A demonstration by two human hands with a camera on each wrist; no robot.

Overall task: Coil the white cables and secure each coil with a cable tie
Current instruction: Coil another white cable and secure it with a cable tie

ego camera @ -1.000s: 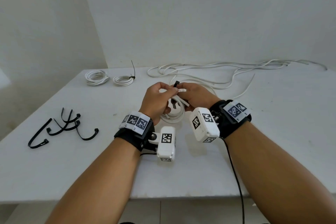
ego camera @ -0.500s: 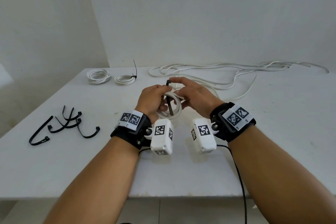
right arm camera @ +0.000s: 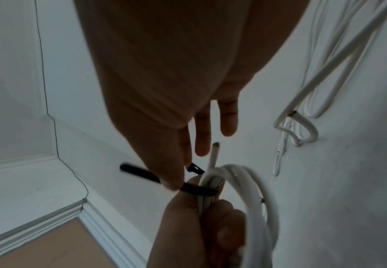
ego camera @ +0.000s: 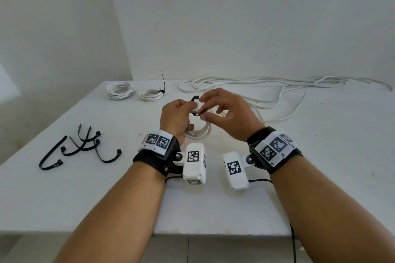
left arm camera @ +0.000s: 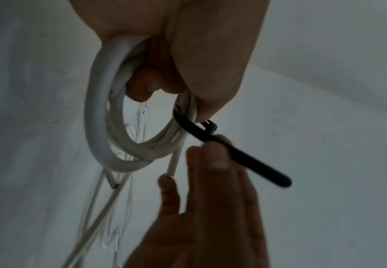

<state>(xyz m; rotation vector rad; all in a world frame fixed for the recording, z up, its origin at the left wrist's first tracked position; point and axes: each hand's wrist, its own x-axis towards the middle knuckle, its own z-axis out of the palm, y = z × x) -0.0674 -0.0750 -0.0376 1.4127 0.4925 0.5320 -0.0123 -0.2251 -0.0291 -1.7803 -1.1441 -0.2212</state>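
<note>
Your left hand (ego camera: 176, 116) is raised above the white tabletop (ego camera: 320, 145), back of the hand toward you, with its fingers curled through and around the coil of round white plastic cable (ego camera: 199, 132). The coil hangs from that fist, clear of the table as far as the head view shows. In the left wrist view the thumb presses the bundled turns (left arm camera: 100, 116) against the fingers.

Your right hand (ego camera: 229, 116) sits just beside the left, wrist slightly higher, palm turned down and to the left. Its thumb and forefinger pinch the flat black plastic cable tie (ego camera: 195, 106); the other 3 fingers are extended and relaxed. The tie is looped around the gathered turns at the top of the coil, next to your left thumb. In the right wrist view the strap (right arm camera: 199, 190) crosses the bundle, its locking head (right arm camera: 194, 168) stands free above it, and the tail projects to the left past your fingertips. Whether the tail is threaded through the head cannot be determined.

At the far left of the table lie 2 finished white cable coils (ego camera: 147, 94); the right one carries a black tie. Loose white cables (ego camera: 277, 92) sprawl along the far edge. A group of spare black cable ties (ego camera: 83, 149) lies to your left.
</note>
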